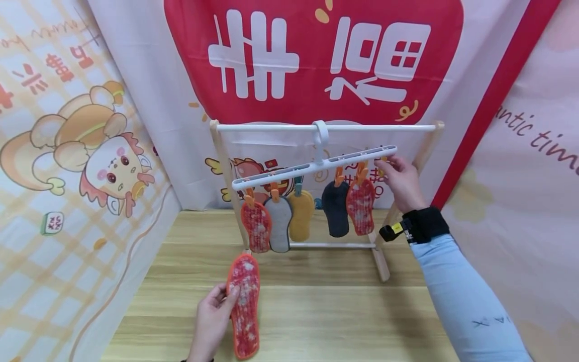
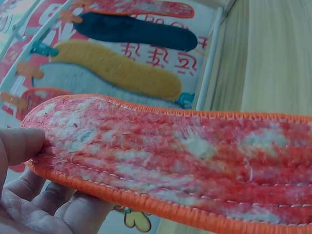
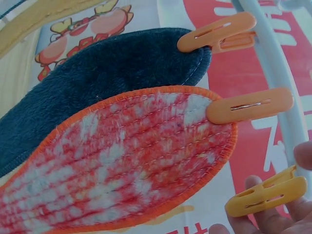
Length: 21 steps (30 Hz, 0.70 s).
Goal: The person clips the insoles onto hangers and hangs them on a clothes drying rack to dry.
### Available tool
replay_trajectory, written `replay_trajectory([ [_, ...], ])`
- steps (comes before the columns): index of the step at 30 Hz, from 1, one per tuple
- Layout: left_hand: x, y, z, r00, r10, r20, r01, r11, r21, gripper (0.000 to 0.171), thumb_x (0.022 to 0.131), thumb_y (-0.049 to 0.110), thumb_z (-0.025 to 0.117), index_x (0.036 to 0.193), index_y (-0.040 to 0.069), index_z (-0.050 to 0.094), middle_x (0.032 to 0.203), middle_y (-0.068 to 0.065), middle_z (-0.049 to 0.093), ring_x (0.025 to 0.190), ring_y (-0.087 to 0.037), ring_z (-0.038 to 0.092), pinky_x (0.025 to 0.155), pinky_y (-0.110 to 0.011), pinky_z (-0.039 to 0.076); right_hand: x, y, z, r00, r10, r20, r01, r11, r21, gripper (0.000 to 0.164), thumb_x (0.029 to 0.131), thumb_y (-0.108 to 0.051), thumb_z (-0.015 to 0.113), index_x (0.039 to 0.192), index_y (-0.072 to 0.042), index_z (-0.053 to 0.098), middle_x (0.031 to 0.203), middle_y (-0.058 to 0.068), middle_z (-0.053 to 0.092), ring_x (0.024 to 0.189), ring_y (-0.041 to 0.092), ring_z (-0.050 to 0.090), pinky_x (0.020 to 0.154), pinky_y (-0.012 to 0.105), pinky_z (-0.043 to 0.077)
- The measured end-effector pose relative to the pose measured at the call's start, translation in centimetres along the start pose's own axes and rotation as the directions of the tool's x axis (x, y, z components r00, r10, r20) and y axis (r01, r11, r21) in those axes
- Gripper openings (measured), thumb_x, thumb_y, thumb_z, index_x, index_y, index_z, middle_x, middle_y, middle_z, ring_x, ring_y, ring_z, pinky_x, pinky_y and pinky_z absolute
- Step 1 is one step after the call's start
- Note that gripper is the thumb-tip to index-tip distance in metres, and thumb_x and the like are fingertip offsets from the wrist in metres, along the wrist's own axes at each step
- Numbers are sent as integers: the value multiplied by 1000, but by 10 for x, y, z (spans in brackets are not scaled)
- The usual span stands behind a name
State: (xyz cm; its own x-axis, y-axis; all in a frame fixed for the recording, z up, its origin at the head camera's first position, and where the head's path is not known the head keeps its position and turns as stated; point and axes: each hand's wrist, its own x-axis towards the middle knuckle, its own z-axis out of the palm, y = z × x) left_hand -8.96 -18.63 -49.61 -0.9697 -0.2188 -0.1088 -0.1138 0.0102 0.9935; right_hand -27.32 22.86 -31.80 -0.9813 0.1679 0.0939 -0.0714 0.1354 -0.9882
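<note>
My left hand [image 1: 214, 311] grips a red-and-white mottled insole [image 1: 246, 306] with orange edging, thumb on its face and fingers behind. My right hand [image 1: 402, 183] is at the right end of the white hanger [image 1: 289, 175]. Its fingers lie behind a yellow clothespin [image 3: 265, 195], with the thumb across from them near the bar. No insole shows in that clothespin. Beside it, an orange clothespin [image 3: 251, 106] bites a red insole [image 3: 146, 156]. Along the bar also hang a dark insole [image 1: 336, 210], a yellow insole [image 1: 300, 215], a grey insole [image 1: 279, 223] and another red insole [image 1: 256, 226].
The hanger hooks over the top rail [image 1: 271, 128] of a white-and-wood rack, tilted with its right end higher. Below is a wood-grain table [image 1: 316, 311]. Printed cloths surround it, one with a large red panel [image 1: 312, 50] behind. A black strap [image 1: 427, 224] circles my right wrist.
</note>
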Motion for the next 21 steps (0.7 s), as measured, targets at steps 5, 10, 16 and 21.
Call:
replay_trajectory([
  [5, -5, 1, 12, 999, -1, 38, 1, 1000, 15, 34, 94, 18, 70, 117, -5, 62, 108, -17, 69, 89, -18, 68, 76, -30, 58, -10, 0, -6, 1000, -7, 9, 7, 1000, 7, 59, 97, -42, 61, 146, -13, 46, 144, 10, 46, 135, 29, 41, 113, 45, 34],
  [10, -7, 4, 23, 997, 19, 81, -22, 999, 34, 35, 94, 22, 70, 115, -4, 62, 103, -15, 69, 86, -18, 67, 72, -30, 58, -23, -3, -14, 999, -49, 24, 49, 999, 3, 60, 99, -39, 60, 149, -11, 43, 145, 14, 45, 132, 28, 42, 112, 47, 34],
  [16, -8, 9, 40, 986, 59, 155, -64, 997, 31, 39, 95, 27, 69, 117, -5, 62, 101, -15, 67, 86, -20, 66, 73, -30, 57, -39, -9, -29, 996, -86, 36, 88, 994, -67, 62, 97, -45, 60, 148, -13, 44, 141, 14, 49, 126, 26, 46, 110, 50, 36],
  [21, -7, 15, 59, 973, 76, 220, -84, 996, 25, 40, 93, 29, 70, 116, -3, 61, 102, -15, 68, 90, -24, 66, 76, -30, 57, -51, -10, -40, 992, -106, 70, 115, 984, -138, 62, 95, -47, 60, 145, -13, 48, 135, 13, 54, 119, 27, 50, 108, 51, 38],
])
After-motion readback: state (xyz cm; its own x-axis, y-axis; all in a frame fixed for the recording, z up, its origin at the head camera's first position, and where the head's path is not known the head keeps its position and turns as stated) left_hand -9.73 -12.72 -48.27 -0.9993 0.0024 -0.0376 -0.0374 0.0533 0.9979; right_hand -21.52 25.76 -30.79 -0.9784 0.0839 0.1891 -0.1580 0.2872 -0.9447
